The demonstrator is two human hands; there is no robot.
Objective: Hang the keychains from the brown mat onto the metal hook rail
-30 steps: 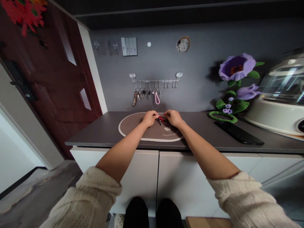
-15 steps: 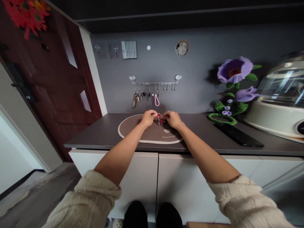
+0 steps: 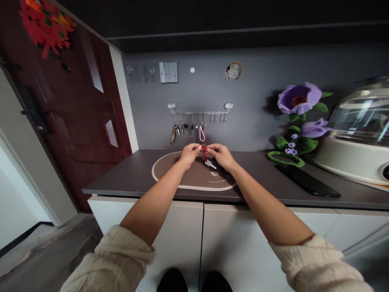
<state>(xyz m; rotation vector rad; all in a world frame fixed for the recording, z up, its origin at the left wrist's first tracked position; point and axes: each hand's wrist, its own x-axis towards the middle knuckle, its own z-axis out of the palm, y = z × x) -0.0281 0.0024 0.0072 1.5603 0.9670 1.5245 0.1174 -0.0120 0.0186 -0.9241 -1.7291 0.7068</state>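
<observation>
Over the brown oval mat, my left hand and my right hand meet at a small metal key ring. Each hand is closed, thumb and fingertips pinching at the ring from its own side. From the ring hangs a red strap, and below it a silver key dangles, tilted to the right. Exactly how the fingertips grip the ring is too small to make out. Behind the hands, a clear hook rail on the wall carries several sets of keys, one with a pink loop.
To the right on the counter are a purple flower ornament, a black flat object and a cream appliance with a clear dome. A dark red door stands at left. A dark shelf overhangs the counter.
My right fingertips have come in to the key ring. The silver key has swung out to the right and now shows below the red strap. The view has tipped slightly upward.
</observation>
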